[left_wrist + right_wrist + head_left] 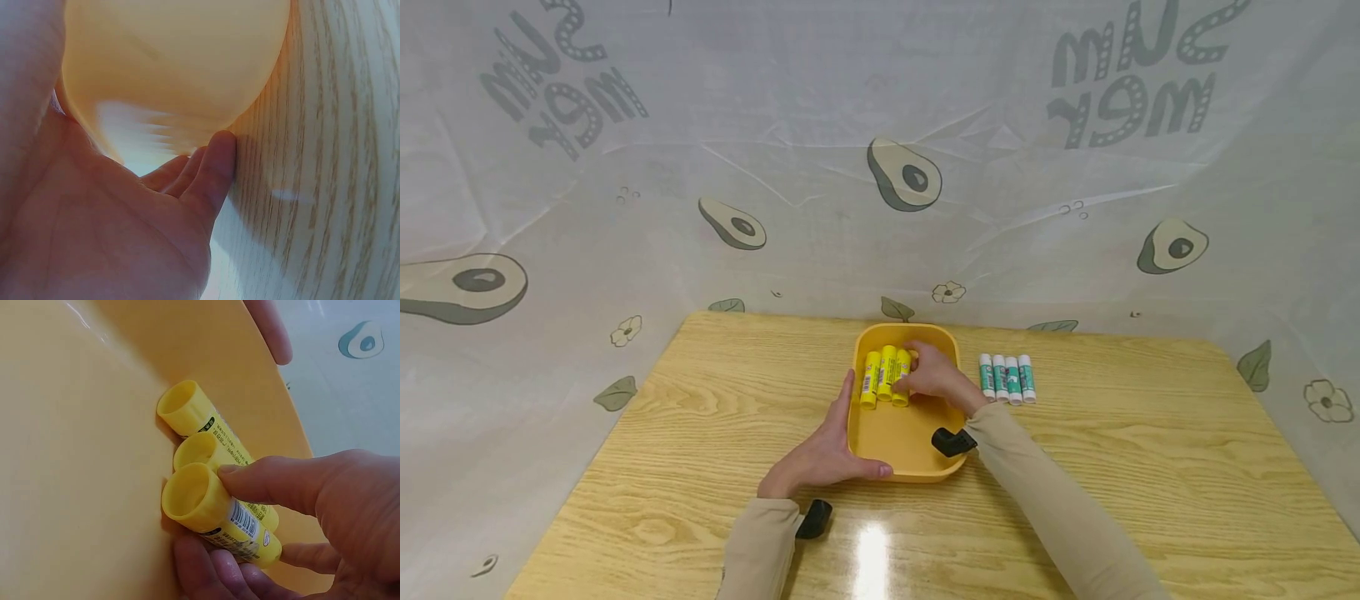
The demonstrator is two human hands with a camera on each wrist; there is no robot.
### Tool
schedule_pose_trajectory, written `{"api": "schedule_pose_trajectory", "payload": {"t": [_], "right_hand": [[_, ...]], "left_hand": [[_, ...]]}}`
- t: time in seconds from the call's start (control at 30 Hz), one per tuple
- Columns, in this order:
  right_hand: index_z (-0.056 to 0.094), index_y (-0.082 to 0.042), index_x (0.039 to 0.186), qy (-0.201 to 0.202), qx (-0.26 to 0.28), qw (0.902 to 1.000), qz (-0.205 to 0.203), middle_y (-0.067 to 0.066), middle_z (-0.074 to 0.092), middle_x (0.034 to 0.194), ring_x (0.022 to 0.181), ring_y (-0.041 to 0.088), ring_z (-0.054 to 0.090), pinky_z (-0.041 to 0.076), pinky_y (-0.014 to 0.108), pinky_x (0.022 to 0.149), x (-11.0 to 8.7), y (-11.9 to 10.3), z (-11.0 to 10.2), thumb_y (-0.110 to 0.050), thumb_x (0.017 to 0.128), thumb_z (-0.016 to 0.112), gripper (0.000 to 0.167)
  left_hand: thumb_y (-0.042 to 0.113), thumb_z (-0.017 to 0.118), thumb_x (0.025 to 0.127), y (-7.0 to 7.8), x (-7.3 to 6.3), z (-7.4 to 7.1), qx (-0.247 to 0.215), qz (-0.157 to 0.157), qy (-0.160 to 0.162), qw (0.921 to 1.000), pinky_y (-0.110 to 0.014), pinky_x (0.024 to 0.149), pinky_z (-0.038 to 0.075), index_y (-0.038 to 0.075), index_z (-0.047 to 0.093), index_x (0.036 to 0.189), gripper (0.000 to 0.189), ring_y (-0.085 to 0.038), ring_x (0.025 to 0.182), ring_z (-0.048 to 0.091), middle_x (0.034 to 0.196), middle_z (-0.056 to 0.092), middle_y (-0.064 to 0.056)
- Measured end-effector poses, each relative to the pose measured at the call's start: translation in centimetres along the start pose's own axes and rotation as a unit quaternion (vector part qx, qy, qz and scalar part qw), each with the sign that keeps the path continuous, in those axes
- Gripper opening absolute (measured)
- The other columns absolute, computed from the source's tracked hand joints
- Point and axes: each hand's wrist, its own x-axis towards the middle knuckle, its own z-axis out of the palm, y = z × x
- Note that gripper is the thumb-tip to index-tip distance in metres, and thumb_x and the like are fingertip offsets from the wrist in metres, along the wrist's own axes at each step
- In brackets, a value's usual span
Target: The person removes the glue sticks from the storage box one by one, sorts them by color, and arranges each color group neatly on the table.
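Three yellow glue sticks lie side by side inside the far left part of a yellow-orange plastic tray (901,446). My right hand (934,373) reaches over the tray's right side and pinches the rightmost glue stick (234,528) between thumb and fingers. Beside it lie the middle glue stick (887,372) and the left glue stick (870,380). Spread around the tray's near left corner, my left hand (822,452) has its thumb at the near rim. Its straight fingers (212,165) lie along the outer wall.
Several white and green glue sticks (1007,379) lie in a row on the wooden table (1120,433), right of the tray. Behind the table hangs a pale curtain (820,250) printed with avocados. Black wrist devices (815,518) sit at both sleeves.
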Motion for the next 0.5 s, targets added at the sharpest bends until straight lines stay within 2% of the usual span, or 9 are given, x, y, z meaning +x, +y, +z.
{"api": "schedule_pose_trajectory", "payload": {"t": [0.23,0.3,0.5], "right_hand": [[0.033,-0.006,0.158,-0.009,-0.002,0.9999,0.007,0.018,0.059,0.127,0.095,0.024,0.063,0.06,0.029,0.073,0.0,0.02,0.1,-0.013,0.084,0.083,0.09],[0.032,-0.006,0.158,-0.012,0.001,0.9999,0.011,0.019,0.058,0.128,0.096,0.025,0.064,0.061,0.029,0.073,0.07,0.09,0.13,-0.012,0.084,0.083,0.09],[0.036,-0.006,0.154,-0.012,0.007,0.9998,0.017,0.018,0.057,0.124,0.096,0.026,0.063,0.062,0.03,0.072,0.2,0.1,0.17,-0.012,0.083,0.084,0.086]], "left_hand": [[0.045,0.091,0.073,0.03,0.04,0.01,-0.006,-0.004,0.0,1.0,-0.056,0.129,0.014,0.039,-0.024,0.159,0.144,-0.028,0.16,0.006,0.174,-0.009,-0.003],[0.044,0.091,0.074,0.04,0.07,0.02,-0.005,-0.003,0.001,1.0,-0.056,0.129,0.014,0.038,-0.024,0.16,0.143,-0.028,0.16,0.006,0.174,-0.009,-0.003],[0.044,0.091,0.074,0.05,0.07,0.0,-0.009,-0.002,0.001,1.0,-0.056,0.128,0.014,0.035,-0.023,0.161,0.144,-0.028,0.16,0.006,0.174,-0.008,-0.003]]}}
